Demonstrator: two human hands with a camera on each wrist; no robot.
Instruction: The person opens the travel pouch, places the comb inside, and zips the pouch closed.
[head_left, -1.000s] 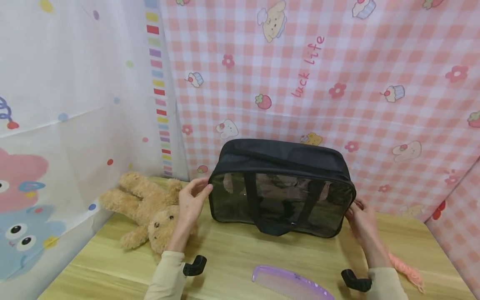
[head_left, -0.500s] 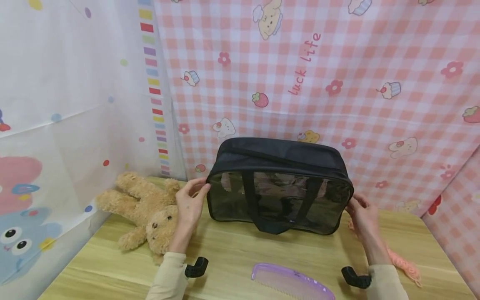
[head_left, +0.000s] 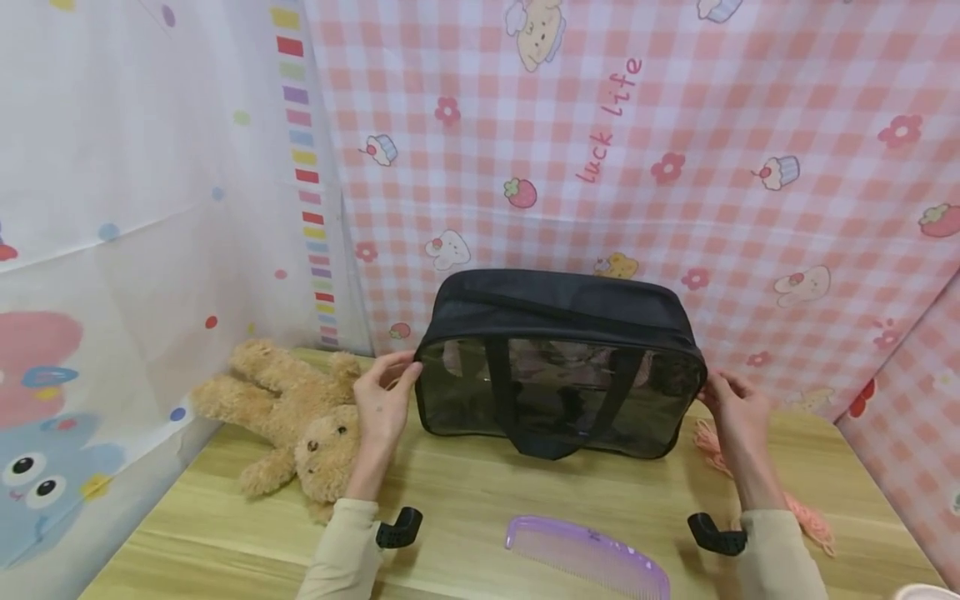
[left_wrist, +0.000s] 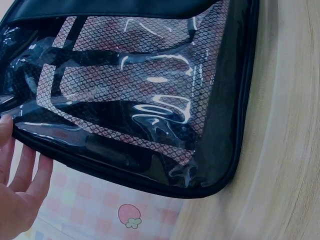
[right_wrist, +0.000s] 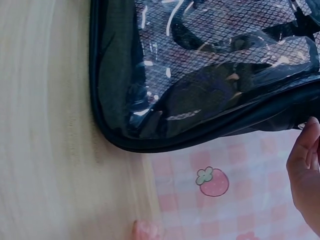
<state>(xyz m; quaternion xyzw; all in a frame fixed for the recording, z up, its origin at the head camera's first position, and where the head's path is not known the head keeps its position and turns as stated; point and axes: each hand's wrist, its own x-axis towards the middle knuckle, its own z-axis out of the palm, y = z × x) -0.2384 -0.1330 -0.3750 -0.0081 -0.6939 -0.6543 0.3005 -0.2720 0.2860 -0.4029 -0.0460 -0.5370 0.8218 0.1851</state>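
A black bag with a see-through front (head_left: 558, 392) stands upright on the table, its handle hanging down in front. My left hand (head_left: 385, 400) pinches the bag's left edge between thumb and fingers; the left wrist view shows the thumb on the clear panel (left_wrist: 125, 90) and the fingers behind the rim. On the opposite side my right hand (head_left: 738, 417) holds the bag's right edge near its upper corner, and in the right wrist view its fingertips meet the black side (right_wrist: 270, 117). Parts of the right fingers are hidden.
A light brown teddy bear (head_left: 300, 425) lies left of the bag, partly behind my left forearm. In front is a purple comb (head_left: 588, 554). Pink yarn (head_left: 810, 523) lies by my right forearm. Patterned cloth (head_left: 585, 167) hangs behind the wooden table (head_left: 465, 500).
My right hand has shifted upward along the bag's right edge, and more of the pink yarn shows. The left hand stays at the left edge. The head view has moved slightly.
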